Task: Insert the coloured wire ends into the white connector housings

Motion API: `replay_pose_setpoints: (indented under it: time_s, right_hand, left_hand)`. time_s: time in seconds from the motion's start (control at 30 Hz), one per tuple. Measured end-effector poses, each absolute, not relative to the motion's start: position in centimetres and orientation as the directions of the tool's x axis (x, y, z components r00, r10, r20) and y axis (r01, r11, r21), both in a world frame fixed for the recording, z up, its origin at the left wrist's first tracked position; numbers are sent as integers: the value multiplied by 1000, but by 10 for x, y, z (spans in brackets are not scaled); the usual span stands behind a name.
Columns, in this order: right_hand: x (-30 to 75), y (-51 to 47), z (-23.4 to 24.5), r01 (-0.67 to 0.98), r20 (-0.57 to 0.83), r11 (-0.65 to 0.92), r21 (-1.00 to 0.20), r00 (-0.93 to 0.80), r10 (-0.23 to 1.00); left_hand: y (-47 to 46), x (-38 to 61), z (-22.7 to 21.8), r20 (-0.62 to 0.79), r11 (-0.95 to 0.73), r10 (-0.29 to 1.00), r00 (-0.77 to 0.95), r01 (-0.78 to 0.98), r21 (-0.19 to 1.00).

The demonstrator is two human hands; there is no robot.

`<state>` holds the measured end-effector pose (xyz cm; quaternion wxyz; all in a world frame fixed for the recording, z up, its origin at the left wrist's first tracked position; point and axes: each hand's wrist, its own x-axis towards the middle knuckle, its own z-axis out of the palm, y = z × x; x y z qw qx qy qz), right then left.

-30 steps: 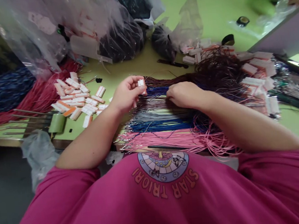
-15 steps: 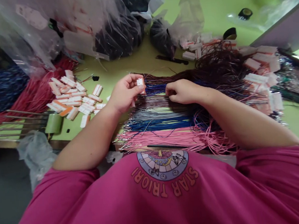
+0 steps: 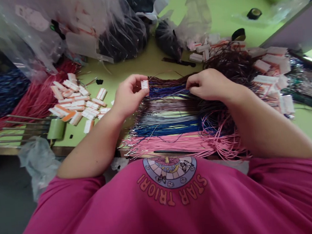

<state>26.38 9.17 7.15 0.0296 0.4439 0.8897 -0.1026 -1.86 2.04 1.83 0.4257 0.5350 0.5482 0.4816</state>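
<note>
Between thumb and fingers, my left hand (image 3: 128, 97) pinches a small white and orange plastic connector (image 3: 144, 84) above the left ends of the wires. My right hand (image 3: 210, 83) is closed, with its fingertips pinching a thin greyish wire (image 3: 178, 92) that stretches leftward toward the connector. Whether the wire's far end sits inside the connector is too small to tell. Beneath both hands lie sorted rows of wires: brown, purple-blue (image 3: 159, 92), grey (image 3: 170, 119), blue (image 3: 168, 129) and pink (image 3: 161, 144), with metal tips at the left.
Loose connectors (image 3: 81, 100) are heaped left of my left hand. Connectors with wires (image 3: 271, 80) pile up at the right, beside tangled dark brown wires (image 3: 231, 65). Plastic bags (image 3: 120, 32) stand at the back. A green cylinder (image 3: 56, 128) and metal rods lie at the left edge.
My right hand has moved to the right and slightly up, away from the connector, drawing a wire out straight. My left hand has shifted slightly left with the connector still in it.
</note>
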Motion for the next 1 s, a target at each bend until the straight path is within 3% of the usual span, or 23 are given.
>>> replay_pose_setpoints:
  time_s: [0.1, 0.23, 0.37, 0.6, 0.67, 0.8, 0.9, 1.0]
  right_hand:
    - [269, 93, 78, 780, -120, 598, -183, -621, 774]
    - [269, 93, 81, 703, -79, 533, -470, -635, 768]
    - [253, 80, 76, 504, -137, 531, -681, -800, 584]
    - [212, 47, 65, 303, -40, 754, -583, -937, 346]
    - [210, 49, 59, 282, 26, 715, -640, -922, 386]
    - [215, 55, 43, 335, 142, 548, -766, -744, 653]
    - [218, 53, 35, 445, 195, 530, -722, -605, 772]
    - [216, 48, 34, 554, 205, 558, -618, -571, 795]
  left_hand:
    - [21, -19, 18, 103, -87, 993, -51, 249, 965]
    - [21, -19, 20, 114, -97, 993, -43, 286, 953]
    - [17, -14, 29, 61, -54, 998, -18, 268, 962]
    - [5, -4, 40, -113, 101, 990, 84, 132, 986]
    - [4, -3, 36, -173, 169, 975, 142, 38, 985]
    - [6, 0, 24, -219, 253, 953, 207, -157, 955]
    - [7, 3, 19, -213, 258, 953, 217, -206, 944]
    - [7, 5, 17, -197, 245, 956, 216, -223, 944]
